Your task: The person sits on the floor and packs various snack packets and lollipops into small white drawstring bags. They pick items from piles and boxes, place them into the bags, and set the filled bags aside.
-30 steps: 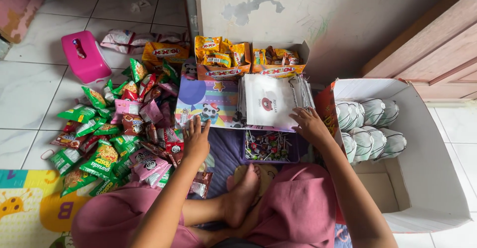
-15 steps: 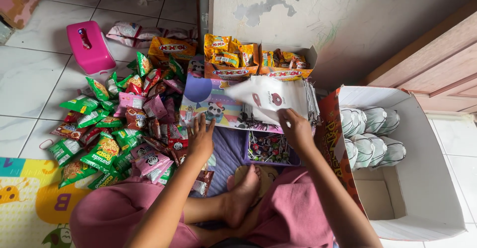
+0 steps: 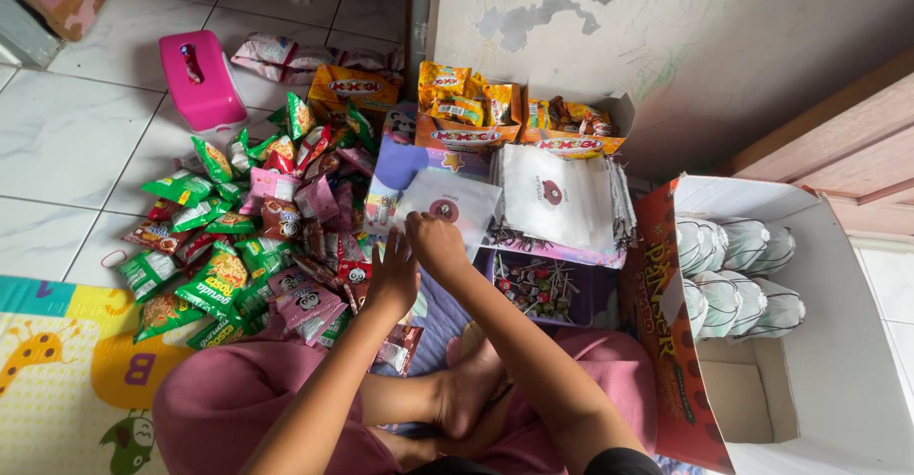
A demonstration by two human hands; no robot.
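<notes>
While crinkly snack packets (image 3: 238, 247) lie heaped, both hands' (image 3: 419, 256) fingers pinch one flat white plastic bag (image 3: 449, 207).

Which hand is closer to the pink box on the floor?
The left hand. It rests by the snack packets, on the same side as the pink box. The right hand holds the white bag, farther over.

White bag (image 3: 447, 204) with dark red dot; pink box (image 3: 202, 80); green snack packets (image 3: 205, 237).
</notes>
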